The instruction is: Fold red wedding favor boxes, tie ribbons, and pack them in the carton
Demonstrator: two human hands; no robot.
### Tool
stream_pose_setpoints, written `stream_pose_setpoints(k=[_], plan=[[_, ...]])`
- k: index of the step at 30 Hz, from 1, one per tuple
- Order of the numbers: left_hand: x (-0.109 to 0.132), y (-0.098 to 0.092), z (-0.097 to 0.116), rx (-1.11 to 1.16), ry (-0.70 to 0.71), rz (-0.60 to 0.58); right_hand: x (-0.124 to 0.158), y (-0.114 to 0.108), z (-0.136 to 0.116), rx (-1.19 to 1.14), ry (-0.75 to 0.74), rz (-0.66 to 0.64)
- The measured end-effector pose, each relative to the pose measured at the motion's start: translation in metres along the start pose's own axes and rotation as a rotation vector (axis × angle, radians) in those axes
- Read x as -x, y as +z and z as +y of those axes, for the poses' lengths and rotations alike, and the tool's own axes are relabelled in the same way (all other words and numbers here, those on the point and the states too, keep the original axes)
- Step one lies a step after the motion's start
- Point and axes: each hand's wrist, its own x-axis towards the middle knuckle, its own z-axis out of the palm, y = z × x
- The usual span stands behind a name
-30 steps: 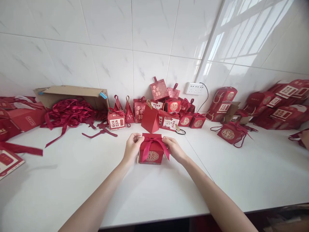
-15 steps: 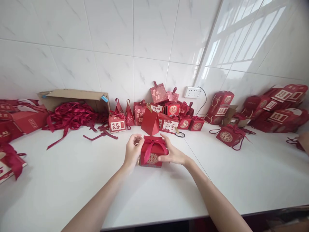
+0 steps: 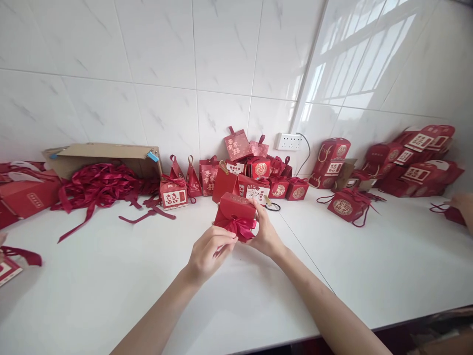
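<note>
Red box (image 3: 233,206) in fingers (image 3: 263,217), 囍 on white label (image 3: 175,198) behind

small red paperboard gift box (image 3: 231,204), tilted, held over the middle of the white tabletop (image 3: 111,281), a curved flap edge across its visible face; glossy crimson ribbon bow (image 3: 242,228) on its near side, loops spread, partly hidden

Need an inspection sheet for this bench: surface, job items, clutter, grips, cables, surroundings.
Surface: white table with a thin seam.
Job's things: red box with a tied bow.
Clutter: ribbon pile at a cardboard box; loose strips; red gift boxes along the wall.
Grips: left grip at the bow; right grip holding the red box's side.
Cables: dark cable at the power strip.
Surroundings: tiled wall; another person's hand at the right edge.
</note>
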Motion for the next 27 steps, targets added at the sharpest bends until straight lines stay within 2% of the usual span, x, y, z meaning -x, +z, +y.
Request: stream_pose_setpoints(k=[2,3,5,8,9,11,13,15,17,19,23,27], plan=[[0.001,0.001,0.0,0.035,-0.054,0.026,0.0,-0.001,0.0,-0.009,0.014,0.01],[0.001,0.001,-0.001,0.046,-0.128,0.064,0.0,-0.002,0.0,-0.007,0.02,0.011],[0.001,0.001,-0.006,0.042,-0.406,0.173,0.0,-0.004,0.001,0.011,0.042,-0.01],[0.001,-0.003,-0.023,0.008,-0.94,0.304,-0.003,-0.01,-0.004,-0.013,0.121,-0.029],[0.003,-0.004,-0.031,0.006,-1.062,0.316,-0.003,-0.013,-0.009,-0.066,0.177,-0.006],[0.007,-0.005,-0.044,0.013,-1.191,0.312,-0.003,-0.021,-0.023,-0.289,0.372,0.065],[0.012,-0.004,-0.052,0.025,-1.231,0.283,0.002,-0.033,-0.043,-0.63,0.691,0.061],[0.015,0.0,-0.053,0.047,-1.257,0.234,0.012,-0.049,-0.064,-0.971,1.031,-0.034],[0.013,0.005,-0.05,0.071,-1.27,0.175,0.026,-0.068,-0.085,-1.192,1.254,-0.082],[0.009,0.009,-0.044,0.092,-1.274,0.12,0.042,-0.089,-0.104,-1.299,1.332,-0.029],[0.005,0.013,-0.033,0.126,-1.27,0.007,0.076,-0.129,-0.136,-1.343,1.333,0.148],[0.008,0.016,-0.023,0.022,-1.19,-0.207,0.104,-0.166,-0.16,-1.323,1.325,0.316]])
